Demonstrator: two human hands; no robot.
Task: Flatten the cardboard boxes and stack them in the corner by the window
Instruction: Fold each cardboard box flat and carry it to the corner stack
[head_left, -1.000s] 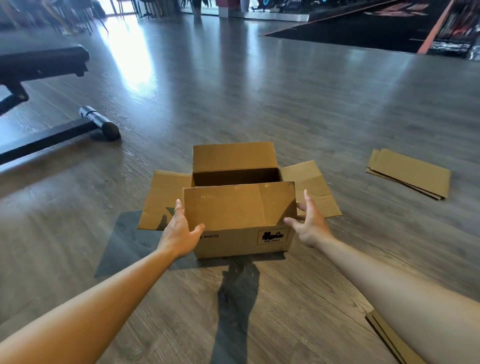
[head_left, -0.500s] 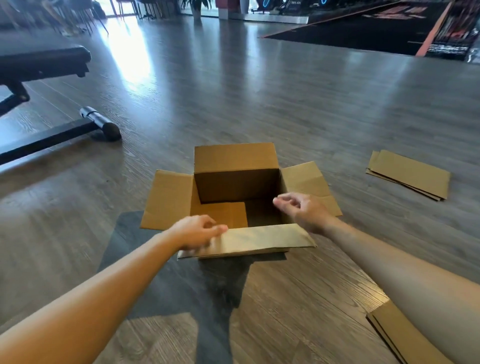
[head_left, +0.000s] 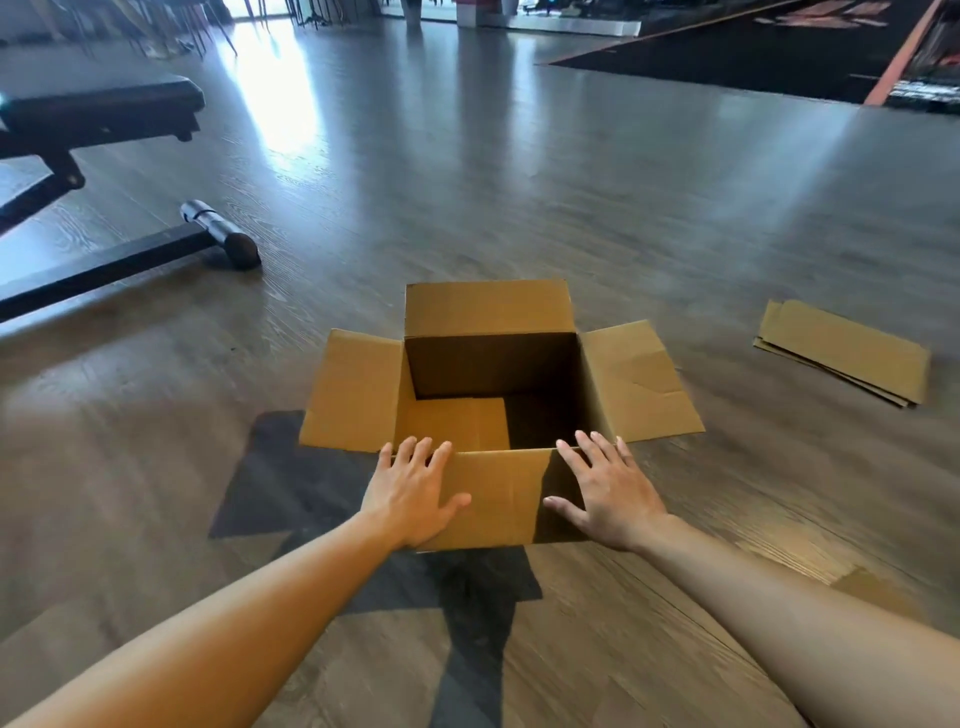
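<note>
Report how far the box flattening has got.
Done: flattened cardboard lies on the floor at right. In hand: the open box stands upright, with the left hand and right hand pressing flat on its near flap. Left: collapsing it and stacking everything by the window.
</note>
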